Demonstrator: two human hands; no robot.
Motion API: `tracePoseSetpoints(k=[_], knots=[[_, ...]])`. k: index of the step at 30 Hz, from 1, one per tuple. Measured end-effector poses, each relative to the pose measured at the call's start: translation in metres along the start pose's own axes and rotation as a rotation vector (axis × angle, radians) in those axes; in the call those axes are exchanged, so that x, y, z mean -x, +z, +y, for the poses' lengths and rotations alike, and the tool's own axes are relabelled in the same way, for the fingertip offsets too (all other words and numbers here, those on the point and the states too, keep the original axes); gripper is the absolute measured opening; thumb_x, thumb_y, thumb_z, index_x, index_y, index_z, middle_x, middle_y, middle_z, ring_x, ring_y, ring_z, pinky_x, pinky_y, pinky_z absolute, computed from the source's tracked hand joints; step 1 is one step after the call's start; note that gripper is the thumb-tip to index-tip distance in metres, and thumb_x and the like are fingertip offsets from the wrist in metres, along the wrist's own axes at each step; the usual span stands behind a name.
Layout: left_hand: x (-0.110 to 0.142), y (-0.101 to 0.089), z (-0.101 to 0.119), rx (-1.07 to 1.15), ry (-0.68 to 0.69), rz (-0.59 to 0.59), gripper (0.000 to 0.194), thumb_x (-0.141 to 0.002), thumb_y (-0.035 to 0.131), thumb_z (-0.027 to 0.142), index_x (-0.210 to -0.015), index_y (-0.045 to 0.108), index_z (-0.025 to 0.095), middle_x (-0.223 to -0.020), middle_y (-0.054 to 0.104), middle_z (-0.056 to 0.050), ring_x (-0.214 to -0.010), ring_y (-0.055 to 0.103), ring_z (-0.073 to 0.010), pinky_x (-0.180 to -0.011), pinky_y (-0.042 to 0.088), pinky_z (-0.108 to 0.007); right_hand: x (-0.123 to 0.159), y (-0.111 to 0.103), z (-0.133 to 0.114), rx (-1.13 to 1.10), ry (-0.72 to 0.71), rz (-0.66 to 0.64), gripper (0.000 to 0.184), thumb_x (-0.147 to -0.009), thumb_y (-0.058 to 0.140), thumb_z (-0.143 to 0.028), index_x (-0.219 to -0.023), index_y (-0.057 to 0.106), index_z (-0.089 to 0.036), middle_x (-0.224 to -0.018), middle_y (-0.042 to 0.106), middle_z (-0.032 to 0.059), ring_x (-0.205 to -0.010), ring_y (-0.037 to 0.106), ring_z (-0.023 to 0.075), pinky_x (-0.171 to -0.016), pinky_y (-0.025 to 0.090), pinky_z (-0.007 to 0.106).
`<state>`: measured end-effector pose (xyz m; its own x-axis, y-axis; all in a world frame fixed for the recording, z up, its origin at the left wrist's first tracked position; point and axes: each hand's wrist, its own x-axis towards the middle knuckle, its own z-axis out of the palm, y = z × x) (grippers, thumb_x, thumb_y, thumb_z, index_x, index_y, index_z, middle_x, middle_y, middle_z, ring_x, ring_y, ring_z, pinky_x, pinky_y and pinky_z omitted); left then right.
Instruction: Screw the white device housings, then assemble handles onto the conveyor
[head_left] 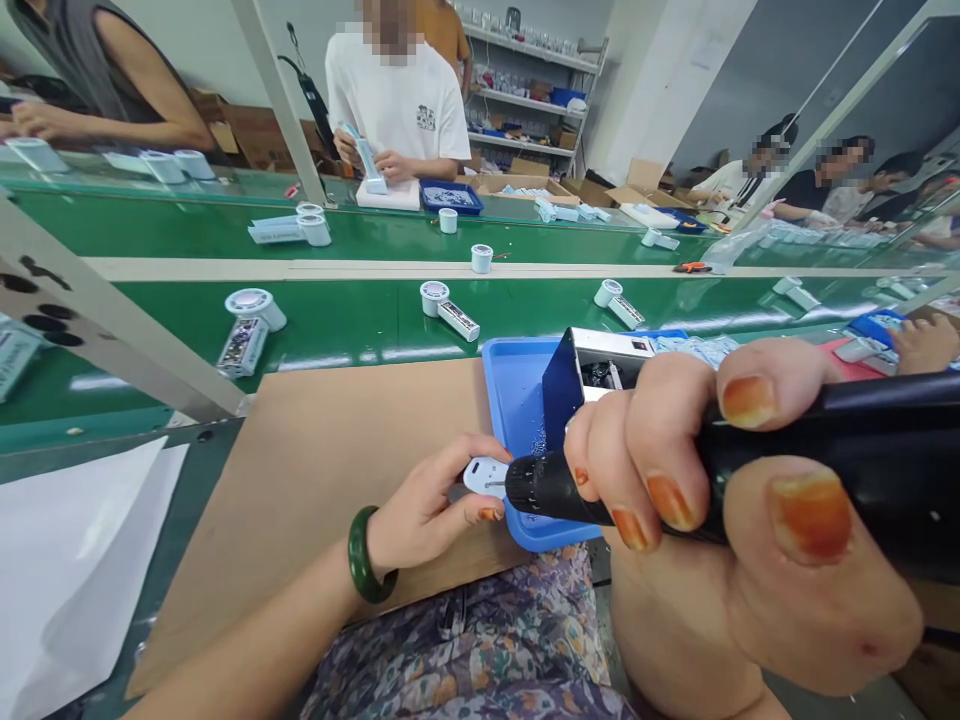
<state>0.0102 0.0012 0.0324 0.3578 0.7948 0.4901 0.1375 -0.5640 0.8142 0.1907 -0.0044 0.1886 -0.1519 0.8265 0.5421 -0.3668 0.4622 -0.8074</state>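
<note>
My right hand (720, 470) is wrapped round a black electric screwdriver (555, 487) that lies nearly level, its nose toward the left. The thin bit reaches a small pale-blue plastic part (484, 476) with a slot at its rounded end. Thumb and fingers of my left hand (435, 495) pinch this part, above the cardboard sheet near the blue tray. A dark green bangle (366, 555) circles my left wrist. Beneath the screwdriver sits the blue tray (499, 375), with small screws scattered in it and an open box-like screw dispenser (562, 390) standing there.
A brown board (360, 430) covers the bench before me. Beyond it, a green conveyor (345, 310) carries several pale-blue parts, one of them a round-headed unit (450, 308). A metal post (112, 300) slants at left beside white paper (75, 560). Across the line, a person in white (401, 110) handles a similar part.
</note>
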Motion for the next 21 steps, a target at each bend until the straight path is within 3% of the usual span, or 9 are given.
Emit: tracePoseSetpoints(k=[12, 18, 21], knots=[[-0.0005, -0.0008, 0.0010, 0.013, -0.003, 0.003, 0.034, -0.104, 0.055, 0.051, -0.126, 0.053, 0.026, -0.102, 0.063, 0.000, -0.080, 0.059, -0.0106, -0.074, 0.048, -0.020, 0.0015, 0.0038, -0.0020, 0.082, 0.010, 0.012, 0.048, -0.073, 0.090, -0.042, -0.084, 0.045, -0.029, -0.060, 0.042, -0.0092, -0.046, 0.043, 0.0087, -0.045, 0.041, 0.027], [-0.0012, -0.0017, 0.0045, -0.021, 0.015, 0.004, 0.034, -0.105, 0.054, 0.051, -0.124, 0.055, 0.024, -0.106, 0.067, -0.002, -0.079, 0.061, -0.0114, -0.070, 0.049, -0.021, 0.0039, -0.0024, 0.0045, -0.005, 0.017, -0.023, 0.038, -0.078, 0.085, -0.040, -0.086, 0.049, -0.030, -0.067, 0.052, -0.0064, -0.052, 0.051, 0.0115, -0.048, 0.046, 0.030], [-0.0006, -0.0019, 0.0031, -0.054, -0.007, 0.002, 0.041, -0.104, 0.051, 0.057, -0.122, 0.057, 0.021, -0.106, 0.070, -0.006, -0.081, 0.064, -0.0153, -0.074, 0.053, -0.026, -0.0021, -0.0047, 0.0041, 0.040, 0.060, 0.017, 0.030, -0.081, 0.083, -0.037, -0.085, 0.054, -0.031, -0.060, 0.048, -0.0075, -0.052, 0.054, 0.0132, -0.049, 0.048, 0.031]])
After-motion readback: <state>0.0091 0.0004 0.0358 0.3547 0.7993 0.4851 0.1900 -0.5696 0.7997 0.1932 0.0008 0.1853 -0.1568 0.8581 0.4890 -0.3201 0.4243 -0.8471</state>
